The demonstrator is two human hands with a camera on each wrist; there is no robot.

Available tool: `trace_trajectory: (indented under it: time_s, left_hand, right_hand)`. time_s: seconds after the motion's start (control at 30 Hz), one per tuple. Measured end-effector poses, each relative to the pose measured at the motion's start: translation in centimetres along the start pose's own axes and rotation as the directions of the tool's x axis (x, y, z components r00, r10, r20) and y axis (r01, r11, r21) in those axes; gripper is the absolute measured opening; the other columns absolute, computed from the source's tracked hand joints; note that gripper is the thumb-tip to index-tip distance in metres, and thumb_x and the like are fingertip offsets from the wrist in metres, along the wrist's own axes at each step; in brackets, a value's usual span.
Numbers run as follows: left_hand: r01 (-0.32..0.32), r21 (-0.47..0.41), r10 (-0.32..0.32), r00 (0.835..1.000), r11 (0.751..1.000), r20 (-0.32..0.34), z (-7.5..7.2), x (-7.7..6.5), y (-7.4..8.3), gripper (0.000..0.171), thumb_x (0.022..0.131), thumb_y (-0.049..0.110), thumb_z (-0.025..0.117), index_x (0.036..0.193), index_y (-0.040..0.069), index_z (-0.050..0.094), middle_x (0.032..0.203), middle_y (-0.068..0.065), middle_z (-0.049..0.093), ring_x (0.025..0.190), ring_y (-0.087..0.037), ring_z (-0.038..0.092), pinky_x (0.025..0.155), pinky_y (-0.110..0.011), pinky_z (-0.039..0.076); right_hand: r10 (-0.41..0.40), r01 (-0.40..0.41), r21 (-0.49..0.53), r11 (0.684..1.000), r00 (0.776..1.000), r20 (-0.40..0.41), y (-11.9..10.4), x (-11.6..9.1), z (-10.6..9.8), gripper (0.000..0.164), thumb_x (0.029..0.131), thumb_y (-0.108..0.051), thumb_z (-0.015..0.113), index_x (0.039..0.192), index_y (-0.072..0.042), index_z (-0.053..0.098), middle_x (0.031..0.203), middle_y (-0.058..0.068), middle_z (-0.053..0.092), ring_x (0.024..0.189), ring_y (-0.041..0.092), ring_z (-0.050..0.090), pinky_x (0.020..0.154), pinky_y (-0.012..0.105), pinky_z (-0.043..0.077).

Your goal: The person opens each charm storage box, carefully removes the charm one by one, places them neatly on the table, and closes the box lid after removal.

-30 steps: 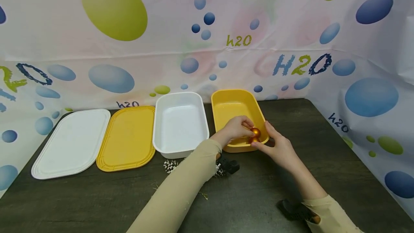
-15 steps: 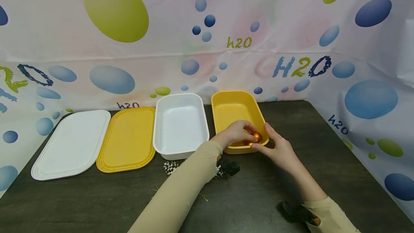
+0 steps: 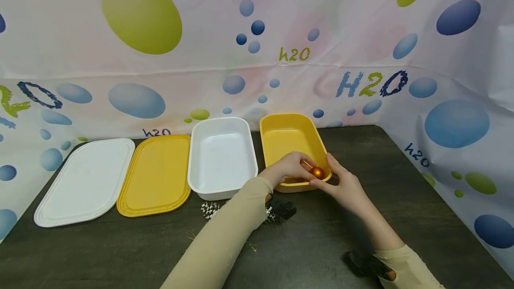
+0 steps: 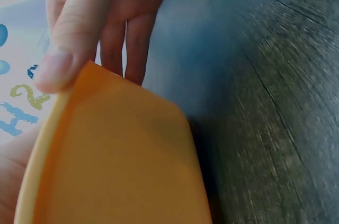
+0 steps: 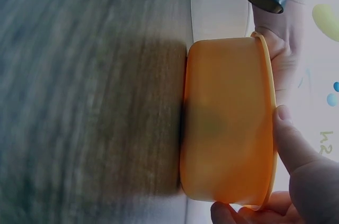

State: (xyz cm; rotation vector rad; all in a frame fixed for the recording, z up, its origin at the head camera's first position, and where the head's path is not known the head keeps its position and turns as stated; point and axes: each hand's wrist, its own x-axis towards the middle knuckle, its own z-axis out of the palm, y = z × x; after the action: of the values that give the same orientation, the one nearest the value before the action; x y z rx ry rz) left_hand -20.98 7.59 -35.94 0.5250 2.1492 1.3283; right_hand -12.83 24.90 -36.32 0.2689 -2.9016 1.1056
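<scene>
An orange bauble (image 3: 317, 172) lies in the near right corner of the yellow tub (image 3: 291, 139). My left hand (image 3: 292, 167) reaches into the tub with bent fingers, its fingertips right beside the bauble's left side. Part of this hand is hidden below the rim. My right hand (image 3: 346, 185) holds the tub at the near right corner, thumb at the front rim and fingers along the right side. In the right wrist view, the right thumb (image 5: 291, 142) presses on the rim while the other fingers lie against the tub's side wall.
A white tub (image 3: 222, 157) stands left of the yellow one. Further left lie a yellow lid (image 3: 156, 175) and a white lid (image 3: 86, 182). White-tipped pinecones (image 3: 209, 209) sit in front of the white tub, partly behind the left sleeve. A printed backdrop (image 3: 209, 26) rises behind the dark table.
The left fingers have drawn slightly back from the orange bauble, which now shows more fully in the corner. A second bauble beneath it has gone from sight. The right hand stays at the tub.
</scene>
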Motion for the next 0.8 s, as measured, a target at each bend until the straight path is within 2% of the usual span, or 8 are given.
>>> trace_trajectory:
  time_s: [0.27,0.57,0.67,0.8]
  left_hand:
    - [-0.001,-0.004,0.002,0.999,1.000,0.036,-0.2,-0.2,0.3,0.038,0.080,0.007,0.077,0.116,0.002,0.064,0.098,-0.004,0.064,0.086,-0.016,0.056,0.078,-0.023,0.050]
    - [0.010,-0.070,-0.004,0.996,0.997,0.088,-0.8,-1.0,0.8,0.042,0.080,0.001,0.075,0.120,-0.001,0.060,0.101,-0.009,0.064,0.087,-0.016,0.059,0.077,-0.024,0.052]
    - [-0.010,-0.028,0.012,0.995,1.000,0.094,-1.0,-1.2,0.9,0.033,0.081,0.005,0.076,0.112,-0.001,0.066,0.096,-0.007,0.066,0.082,-0.015,0.058,0.074,-0.022,0.051]
    - [-0.041,0.034,0.037,0.995,0.999,0.094,-1.3,-1.3,0.8,0.015,0.082,0.010,0.076,0.093,0.001,0.074,0.081,-0.003,0.068,0.069,-0.013,0.054,0.063,-0.019,0.048]
  right_hand:
    - [0.009,-0.009,0.032,0.999,1.000,0.013,-0.1,0.0,-0.2,0.091,0.086,-0.042,0.069,0.150,0.002,0.021,0.152,0.022,0.024,0.131,0.042,0.037,0.096,0.050,0.041]
    - [-0.019,0.018,0.065,0.998,1.000,0.010,0.0,0.0,0.0,0.089,0.087,-0.035,0.070,0.149,0.004,0.021,0.152,0.024,0.023,0.126,0.041,0.044,0.094,0.048,0.044]
    - [-0.016,0.016,0.068,0.998,1.000,0.011,-0.1,0.0,0.0,0.089,0.087,-0.035,0.070,0.149,0.004,0.021,0.152,0.023,0.023,0.126,0.041,0.044,0.094,0.048,0.044]
    - [-0.015,0.014,0.071,0.997,1.000,0.013,-0.1,0.0,-0.1,0.089,0.087,-0.035,0.070,0.149,0.004,0.021,0.152,0.023,0.023,0.127,0.040,0.043,0.095,0.048,0.043]
